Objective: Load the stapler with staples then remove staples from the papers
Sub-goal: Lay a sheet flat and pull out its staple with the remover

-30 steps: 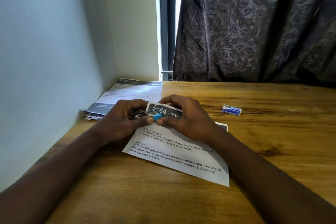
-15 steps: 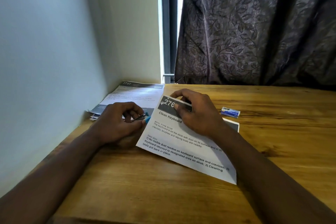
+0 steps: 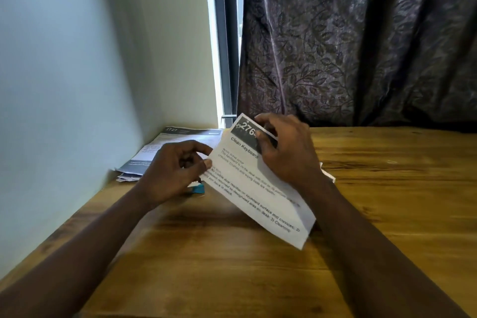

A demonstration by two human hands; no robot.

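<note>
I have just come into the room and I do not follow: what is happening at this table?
A person is working on papers at a wooden table. The right hand pinches the top of a printed sheet and holds it lifted and tilted. The left hand, beside the sheet's left edge, seems to grip a small blue tool. More papers lie in a pile by the wall.

Bare table (image 3: 387, 201) lies open right and near. The wall (image 3: 64, 85) shuts the left; corner papers (image 3: 180, 138) and curtain (image 3: 361, 46) crowd the back; the tilted sheet (image 3: 258, 188) blocks the middle, maybe hiding something.
</note>
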